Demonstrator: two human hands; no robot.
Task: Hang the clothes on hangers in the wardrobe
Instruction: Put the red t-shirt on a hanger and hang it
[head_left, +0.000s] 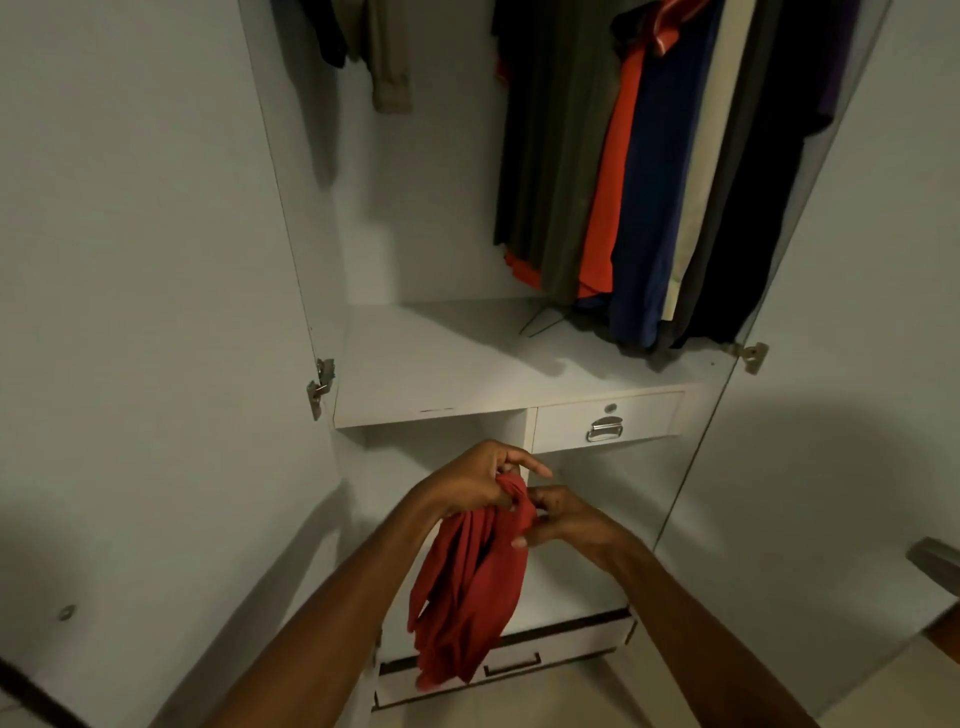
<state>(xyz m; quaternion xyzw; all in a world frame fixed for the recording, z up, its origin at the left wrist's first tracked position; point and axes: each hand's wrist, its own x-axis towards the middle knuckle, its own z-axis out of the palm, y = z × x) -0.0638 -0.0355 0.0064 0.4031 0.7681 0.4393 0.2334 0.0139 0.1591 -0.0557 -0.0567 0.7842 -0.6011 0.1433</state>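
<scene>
so we stood facing the open wardrobe (363, 218), both hands low in front of its middle shelf (441, 364). our left hand (470, 480) gripped the bunched top of a red garment (467, 587), fingers curled round the fabric with the index finger sticking out straight. our right hand (563, 519) came in from the other side, fingertips pinching the same twisted bunch, thumb underneath. the rest of the garment hung down limp in folds in front of the lower drawer (519, 660), touching nothing we could see.

already-hung clothes (649, 171) filled the right side of the rail area; two more garments (363, 47) hung at upper left. a thin wire hanger (540, 319) seemed to lie on the shelf under the hung clothes, mostly hidden.

we judged the garment light, soft and floppy, no stiffness, not fragile, likely to slump and twist. best hold would be at the collar or shoulder seams, spread apart so the neck opens for a hanger. which end was bunched in our hands we couldn't tell.
</scene>
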